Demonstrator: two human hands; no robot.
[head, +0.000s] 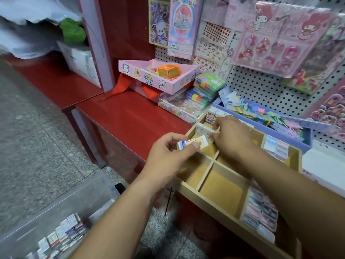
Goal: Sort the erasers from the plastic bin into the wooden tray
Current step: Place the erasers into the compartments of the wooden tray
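A wooden tray [207, 200] with several compartments sits on the red shelf. My left hand [168, 154] grips white erasers [192, 143] with blue-and-red sleeves just left of the tray's far-left compartment. My right hand [229, 135] reaches into that compartment and pinches a white eraser [214, 132] among the standing row of erasers [202, 130]. A clear plastic bin [61, 215] on the floor at lower left holds several more erasers [61, 236].
The red shelf [130, 116] stretches to the left of the tray. A blue box [291, 135] of coloured clips lies behind the tray, a pink box [158, 75] and stacked sticker packs [203, 90] behind that. A pegboard [261, 86] with hanging goods forms the back wall.
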